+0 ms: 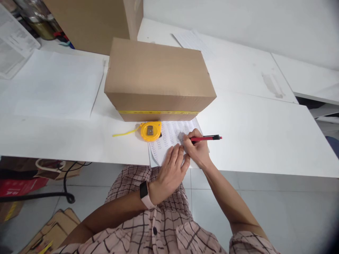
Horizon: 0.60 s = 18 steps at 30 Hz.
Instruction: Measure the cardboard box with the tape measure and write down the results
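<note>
My right hand (197, 150) is closed round a red and black pen (205, 138), its tip down at a sheet of paper (169, 132) covered in columns of small writing. My left hand (172, 167) lies flat on the lower edge of that sheet, fingers stretched out. On the sheet's left side rests a yellow tape measure (150, 131), with a short length of yellow tape pulled out to the left. A closed cardboard box (161, 77), with a yellow strip along its lower front, stands just behind and covers the sheet's far edge.
A larger cardboard box (90, 21) stands behind at left. White paper sheets (58, 84) lie on the left of the white table (251, 134), and another printed sheet (193, 42) lies behind the box. Flattened cardboard (58, 229) and a black cable (66, 194) are below the table's front edge.
</note>
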Available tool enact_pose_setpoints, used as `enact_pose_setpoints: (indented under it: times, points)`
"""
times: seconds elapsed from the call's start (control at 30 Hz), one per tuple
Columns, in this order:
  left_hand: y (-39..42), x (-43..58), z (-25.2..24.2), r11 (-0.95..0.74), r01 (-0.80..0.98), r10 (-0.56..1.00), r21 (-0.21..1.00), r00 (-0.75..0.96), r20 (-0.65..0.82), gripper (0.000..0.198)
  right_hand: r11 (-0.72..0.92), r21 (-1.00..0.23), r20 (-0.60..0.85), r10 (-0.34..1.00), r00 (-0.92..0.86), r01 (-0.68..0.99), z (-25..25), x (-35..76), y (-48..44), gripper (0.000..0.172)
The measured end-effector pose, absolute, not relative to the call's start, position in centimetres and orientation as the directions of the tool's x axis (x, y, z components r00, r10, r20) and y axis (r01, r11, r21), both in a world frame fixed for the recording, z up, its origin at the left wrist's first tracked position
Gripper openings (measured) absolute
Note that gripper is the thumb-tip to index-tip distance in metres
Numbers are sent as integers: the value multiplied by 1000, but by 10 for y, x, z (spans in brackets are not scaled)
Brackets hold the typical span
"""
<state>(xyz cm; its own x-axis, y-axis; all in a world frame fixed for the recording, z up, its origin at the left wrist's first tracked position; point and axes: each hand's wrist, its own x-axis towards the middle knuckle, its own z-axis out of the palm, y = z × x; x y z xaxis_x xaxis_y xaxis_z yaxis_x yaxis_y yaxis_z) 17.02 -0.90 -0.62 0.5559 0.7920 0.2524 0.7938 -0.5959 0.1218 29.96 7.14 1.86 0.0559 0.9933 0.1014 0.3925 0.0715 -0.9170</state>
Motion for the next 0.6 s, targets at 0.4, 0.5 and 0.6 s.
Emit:
enact_pose_setpoints:
  times: [0.4, 0.5, 0.6]
  points:
    - [-9, 168, -4, -603, 790, 786, 106, 566, 249, 53, 54, -921, 83, 995, 59, 386, 19, 300, 72, 27]
    - [-9, 169, -4, -602, 789, 790, 125, 565, 236, 54, 51, -920, 85, 994, 69, 388, 19, 300, 72, 26]
    - [-9, 169, -4, -605, 786, 787, 125, 567, 242, 53, 62, -915, 94, 994, 60, 398, 19, 301, 72, 27]
